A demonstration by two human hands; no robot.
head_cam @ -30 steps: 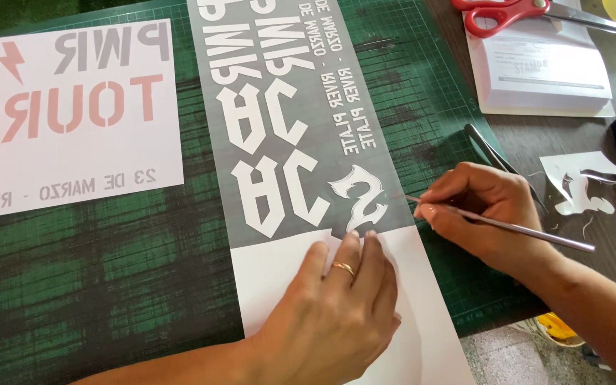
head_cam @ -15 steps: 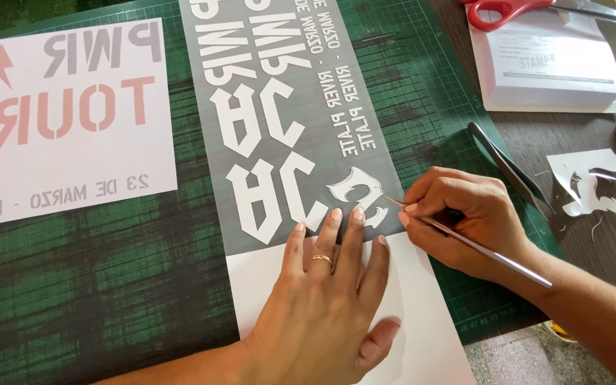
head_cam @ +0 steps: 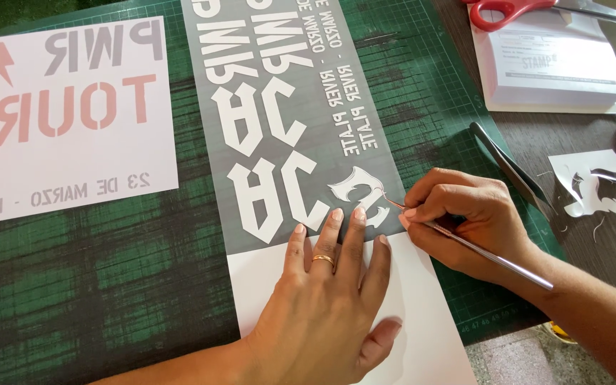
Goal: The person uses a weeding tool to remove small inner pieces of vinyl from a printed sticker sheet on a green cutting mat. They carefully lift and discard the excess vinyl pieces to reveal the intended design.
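One thin metal pick (head_cam: 479, 251) lies in the right hand (head_cam: 468, 221), its long axis running from about 4 o'clock, where the free end sticks out past the wrist, up to about 10 o'clock, where the tip meets the right edge of a white cut letter (head_cam: 358, 196) on the grey sheet (head_cam: 279, 121). The grip is pressed together, thumb and fingers pinching the pick close to its tip, the hand curled over with the knuckles up and its heel on the green mat (head_cam: 422, 93). The forearm comes in from 4 o'clock.

The grey sheet is a long strip, running from 12 o'clock down towards 5 o'clock, and it ends in a bare white part. The left hand (head_cam: 329, 306) lies flat on that white part, fingers spread and straight, pointing to 12 o'clock, with the fingertips (head_cam: 336, 214) on the grey just below the letter; a ring sits on one finger.

Tweezers (head_cam: 511, 171) lie on the mat at 2 o'clock of the right hand. Red scissors (head_cam: 507, 11) lie on papers (head_cam: 557, 68) further up. A white printed sheet (head_cam: 65, 121) lies at 10 o'clock.
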